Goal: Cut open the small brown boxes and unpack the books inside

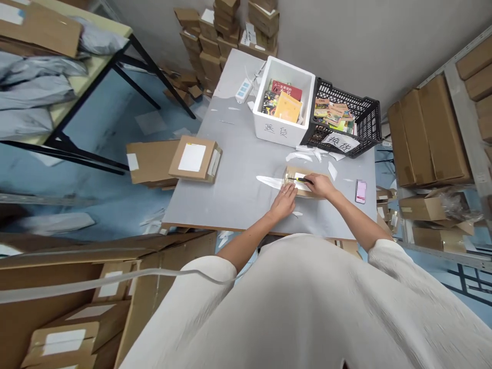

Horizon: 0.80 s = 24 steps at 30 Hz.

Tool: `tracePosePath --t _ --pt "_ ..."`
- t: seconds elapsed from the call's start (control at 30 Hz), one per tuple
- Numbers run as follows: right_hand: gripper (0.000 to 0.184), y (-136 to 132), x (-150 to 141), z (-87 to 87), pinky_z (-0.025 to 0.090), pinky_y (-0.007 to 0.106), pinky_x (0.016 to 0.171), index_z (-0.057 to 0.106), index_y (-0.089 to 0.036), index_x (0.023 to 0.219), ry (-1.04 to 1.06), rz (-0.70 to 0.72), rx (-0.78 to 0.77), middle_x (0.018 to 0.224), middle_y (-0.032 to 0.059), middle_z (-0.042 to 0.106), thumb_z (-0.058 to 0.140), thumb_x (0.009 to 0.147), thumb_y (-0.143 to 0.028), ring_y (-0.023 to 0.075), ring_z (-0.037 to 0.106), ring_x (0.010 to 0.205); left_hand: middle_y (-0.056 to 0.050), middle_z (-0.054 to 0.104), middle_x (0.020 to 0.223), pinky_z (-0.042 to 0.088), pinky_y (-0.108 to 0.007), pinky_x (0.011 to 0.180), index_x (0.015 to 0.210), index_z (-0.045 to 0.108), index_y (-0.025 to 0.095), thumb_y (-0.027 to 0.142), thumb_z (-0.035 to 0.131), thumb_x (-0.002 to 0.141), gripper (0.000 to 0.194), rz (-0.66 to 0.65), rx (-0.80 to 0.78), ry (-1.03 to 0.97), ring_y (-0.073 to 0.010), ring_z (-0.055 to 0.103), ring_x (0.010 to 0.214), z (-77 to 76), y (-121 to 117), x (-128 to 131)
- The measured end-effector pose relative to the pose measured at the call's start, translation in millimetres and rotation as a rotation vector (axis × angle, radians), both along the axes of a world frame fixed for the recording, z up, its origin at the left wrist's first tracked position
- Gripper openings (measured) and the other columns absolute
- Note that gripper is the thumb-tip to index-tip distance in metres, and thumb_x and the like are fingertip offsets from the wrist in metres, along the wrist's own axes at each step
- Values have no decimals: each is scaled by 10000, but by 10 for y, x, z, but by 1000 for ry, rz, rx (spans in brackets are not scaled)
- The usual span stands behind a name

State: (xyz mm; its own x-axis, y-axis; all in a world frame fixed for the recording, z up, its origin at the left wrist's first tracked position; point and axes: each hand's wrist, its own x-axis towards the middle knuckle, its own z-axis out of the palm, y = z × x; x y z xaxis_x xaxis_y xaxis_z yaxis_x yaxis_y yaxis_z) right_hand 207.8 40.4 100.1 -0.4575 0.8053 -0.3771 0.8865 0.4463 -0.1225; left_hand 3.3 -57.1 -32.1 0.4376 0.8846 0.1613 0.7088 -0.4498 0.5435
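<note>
A small cardboard box [298, 169] with a white label and clear tape lies on the grey table near its front. My right hand [320, 185] is closed around a black and yellow box cutter [303, 180], whose tip is over the taped left end of the box. My left hand [283, 201] grips the near left edge of the same box, its fingertips close to the blade. A strip of white paper [269, 181] sticks out to the left of the box. Torn white scraps [300, 156] lie just behind it.
At the table's back stand a white foam bin [265, 130] and a black crate [348, 138], both holding books. Another labelled box [180, 171] rests at the left edge. A phone [361, 191] lies right, a power strip [243, 90] behind. A large open carton [169, 266] stands lower left.
</note>
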Motion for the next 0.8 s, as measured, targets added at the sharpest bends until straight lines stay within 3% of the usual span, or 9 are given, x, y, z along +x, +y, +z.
tracePosePath --t 0.17,0.6,0.8 --pt "434 -27 -69 30 518 343 967 746 -260 1507 -62 4 9 1412 125 793 494 1172 -371 305 740 1253 -207 498 1795 256 -658 1463 1699 517 115 143 564 941 760 -14 -3 -2 -364 383 1733 -5 7 -4" --pt "409 12 -115 98 506 342 959 760 -244 1459 -86 28 13 1377 128 797 492 1167 -344 301 746 1223 -228 512 1777 285 -623 1461 1626 576 91 143 553 950 678 -15 -21 -1 -362 395 1727 52 38 2" --pt "403 40 -121 135 509 354 957 769 -254 1449 -96 53 13 1379 125 800 494 1166 -334 302 751 1194 -216 511 1782 239 -662 1467 1665 550 130 127 589 913 753 -10 -30 -19 -367 393 1727 40 34 11"
